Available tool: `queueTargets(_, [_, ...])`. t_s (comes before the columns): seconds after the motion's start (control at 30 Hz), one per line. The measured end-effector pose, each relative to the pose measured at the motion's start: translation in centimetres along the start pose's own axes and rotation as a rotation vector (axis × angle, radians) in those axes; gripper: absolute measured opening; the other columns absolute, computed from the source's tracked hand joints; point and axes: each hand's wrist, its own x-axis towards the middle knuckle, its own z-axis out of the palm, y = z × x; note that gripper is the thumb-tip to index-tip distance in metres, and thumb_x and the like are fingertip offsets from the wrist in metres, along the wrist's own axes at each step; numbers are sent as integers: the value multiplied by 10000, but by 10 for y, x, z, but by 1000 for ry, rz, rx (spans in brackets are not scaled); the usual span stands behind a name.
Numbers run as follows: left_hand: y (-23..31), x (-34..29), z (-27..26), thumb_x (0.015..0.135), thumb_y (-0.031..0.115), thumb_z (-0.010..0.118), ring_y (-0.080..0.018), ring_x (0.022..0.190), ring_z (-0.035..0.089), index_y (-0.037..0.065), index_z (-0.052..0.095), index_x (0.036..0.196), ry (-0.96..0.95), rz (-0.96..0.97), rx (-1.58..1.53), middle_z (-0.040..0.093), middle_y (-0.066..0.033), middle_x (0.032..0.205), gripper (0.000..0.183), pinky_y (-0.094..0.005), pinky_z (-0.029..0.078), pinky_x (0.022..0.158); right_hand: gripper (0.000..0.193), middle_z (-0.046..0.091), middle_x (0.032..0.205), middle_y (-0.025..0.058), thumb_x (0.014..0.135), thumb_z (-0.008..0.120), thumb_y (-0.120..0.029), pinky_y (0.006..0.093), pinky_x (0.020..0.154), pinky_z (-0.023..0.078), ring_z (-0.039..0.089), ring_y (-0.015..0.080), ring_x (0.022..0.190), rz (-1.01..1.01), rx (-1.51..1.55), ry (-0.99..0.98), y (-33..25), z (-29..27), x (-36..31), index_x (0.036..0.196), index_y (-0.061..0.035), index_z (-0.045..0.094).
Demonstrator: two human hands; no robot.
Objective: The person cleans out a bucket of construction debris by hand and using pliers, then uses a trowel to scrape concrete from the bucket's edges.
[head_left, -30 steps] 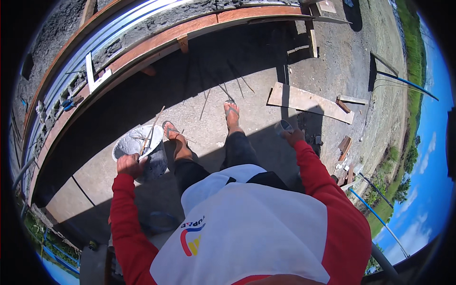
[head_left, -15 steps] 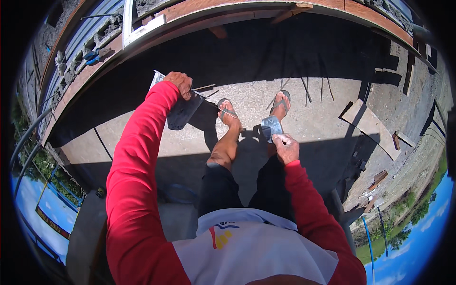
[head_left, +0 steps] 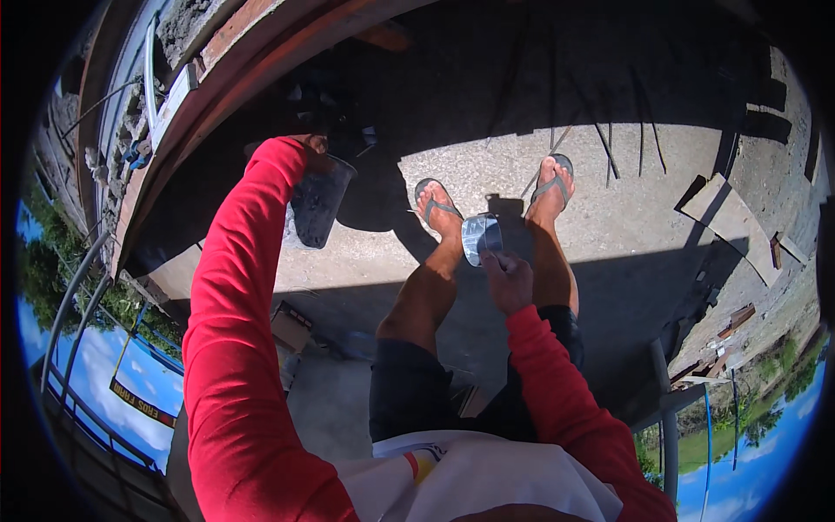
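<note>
My left hand [head_left: 311, 144], partly hidden by its red sleeve, is closed at the upper edge of a dark, dusty plastic bucket [head_left: 315, 209]. The bucket is tilted, and its inside is not clearly visible. Just beyond that hand, pale bits [head_left: 370, 137] show in the shadow; whether they are falling or lying there I cannot tell. Between my legs, my right hand [head_left: 507, 277] pinches a shiny, curved, silvery scoop-like piece [head_left: 481, 237] by its near edge. That piece is well apart from the bucket.
A wooden beam [head_left: 204, 109] curves past the upper left, with rubble and blue-handled pliers [head_left: 137, 154] beside it. Thin dark rods [head_left: 604, 148] stick out ahead of my sandalled feet. A board [head_left: 731, 228] lies on the right, and a box [head_left: 291, 326] stands by my left forearm.
My left hand has moved left with the bucket, which now hangs more upright. My right hand has shifted slightly left with the shiny piece. The view has turned, and my feet have moved right in it.
</note>
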Motion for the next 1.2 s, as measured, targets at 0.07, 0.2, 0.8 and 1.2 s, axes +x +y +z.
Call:
queueTargets(0.07, [-6,-20,5,625,351,563,-239,774,569,70,589,824,60,-13,-34,588,-111,783,345,-326,442,672,256,555,654,140,711,556,-244,300,535,406,554,224,574,-17,-19,-21,-4,0,2,748,7,594])
queueTargets(0.2, [-27,-70,31,599,332,584,-261,756,565,83,591,746,288,36,4,589,-108,754,289,-345,442,684,268,562,648,131,700,564,-254,293,534,406,541,188,559,-46,-50,-83,-5,0,3,776,1,598])
queueTargets(0.8, [9,-357,319,592,328,659,-283,758,545,96,563,908,610,-376,-715,577,-113,791,404,-373,428,681,235,589,638,47,711,572,-211,237,578,410,516,103,582,-88,-478,-102,-52,-44,-60,767,13,613])
queueTargets(1.2, [58,-437,384,600,61,531,-177,694,525,132,564,714,1222,-164,-600,569,-22,767,138,-330,358,658,250,566,615,10,730,567,-216,218,536,388,474,71,561,-297,-468,-184,-149,-28,-174,752,29,613])
